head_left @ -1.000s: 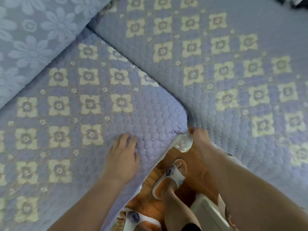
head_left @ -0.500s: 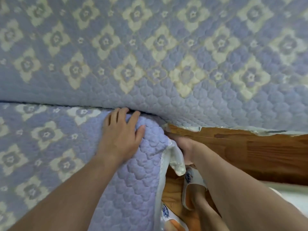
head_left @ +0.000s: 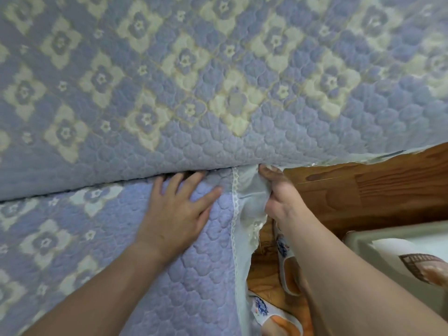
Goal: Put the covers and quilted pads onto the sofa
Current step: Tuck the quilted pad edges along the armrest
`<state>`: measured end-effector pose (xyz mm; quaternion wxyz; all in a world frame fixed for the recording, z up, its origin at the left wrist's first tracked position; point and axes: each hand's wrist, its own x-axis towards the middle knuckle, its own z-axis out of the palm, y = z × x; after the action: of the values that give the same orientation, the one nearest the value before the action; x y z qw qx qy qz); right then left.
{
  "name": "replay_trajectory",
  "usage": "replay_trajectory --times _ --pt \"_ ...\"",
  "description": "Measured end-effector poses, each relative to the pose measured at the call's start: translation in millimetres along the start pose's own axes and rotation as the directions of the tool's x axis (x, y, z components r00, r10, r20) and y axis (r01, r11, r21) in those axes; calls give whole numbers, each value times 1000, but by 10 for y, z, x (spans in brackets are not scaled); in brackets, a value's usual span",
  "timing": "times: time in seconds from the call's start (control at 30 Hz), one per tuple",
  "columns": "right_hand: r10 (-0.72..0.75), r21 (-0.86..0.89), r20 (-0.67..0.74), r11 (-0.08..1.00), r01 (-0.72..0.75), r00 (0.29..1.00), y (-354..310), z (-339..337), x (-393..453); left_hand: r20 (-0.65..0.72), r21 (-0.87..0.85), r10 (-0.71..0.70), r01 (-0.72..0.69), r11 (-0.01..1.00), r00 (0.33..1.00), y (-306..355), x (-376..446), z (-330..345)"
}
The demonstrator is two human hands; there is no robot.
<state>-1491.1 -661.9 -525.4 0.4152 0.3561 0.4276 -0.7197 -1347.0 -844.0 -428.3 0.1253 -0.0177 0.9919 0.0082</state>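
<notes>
A: Fabric everywhere, so where is the pad sitting?

B: The quilted pad [head_left: 80, 238] is lying across the sofa seat, and its far edge is meeting the back pad [head_left: 218, 81] along the dark crease [head_left: 72, 189] between them.

A: What is the left hand doing?

B: The left hand [head_left: 177, 214] is lying flat with fingers spread, and the fingertips are reaching into that crease. I judge it is pinning the pad down so the corner does not slide while the edge is being tucked.

A: And the right hand?

B: The right hand [head_left: 278, 197] is pinching the pale lace trim [head_left: 244, 202] at the pad's end, thumb pointing toward the corner. It is probably drawing the trim taut so it hangs straight over the wooden sofa frame [head_left: 363, 185].

A: Anything below?

B: Patterned slippers [head_left: 281, 248] are showing on the wooden floor [head_left: 264, 275], and a pale box [head_left: 388, 238] is standing at the right.

A: Any writing or brand?

B: None that I can read; the printed patch on the box is too blurred to tell.
</notes>
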Motion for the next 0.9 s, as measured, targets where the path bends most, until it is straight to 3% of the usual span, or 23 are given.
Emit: replay_trajectory --times 0.07,0.13,0.2,0.27,0.3,0.33,0.4,0.47,0.57,0.73,0.9 --pt "-87 -8 -93 996 87 992 10 63 -83 133 27 45 -49 998 990 -12 113 -72" --pt "-244 -48 -221 970 240 944 -12 78 -268 238 93 -22 0 996 971 77 250 -166" --pt "-436 -298 -370 892 340 820 33 42 -507 294 194 -117 61 979 949 222 355 -198" --pt "-590 -633 -354 722 278 726 230 15 -780 283 248 -177 107 963 942 337 406 -181" --pt "-584 -726 -261 643 243 768 370 36 -906 264 242 -178 114 964 948 363 413 -175" --pt "-497 -746 -147 623 235 855 525 78 -1000 240 216 -169 117 969 956 365 413 -180" --pt "-246 -667 79 707 234 966 726 313 -1082 175 131 -137 115 985 975 267 373 -163" --pt "-165 -620 194 743 251 967 770 532 -948 120 -26 -115 119 993 986 76 322 -173" --pt "-211 -627 207 721 295 955 714 697 -634 185 -239 -247 288 928 951 -140 318 -234" --pt "-168 -624 216 734 268 962 670 604 -521 447 -222 -297 426 877 844 -149 631 -209" --pt "-82 -737 237 634 235 968 465 782 -460 392 -273 -223 344 898 892 -269 557 -255"
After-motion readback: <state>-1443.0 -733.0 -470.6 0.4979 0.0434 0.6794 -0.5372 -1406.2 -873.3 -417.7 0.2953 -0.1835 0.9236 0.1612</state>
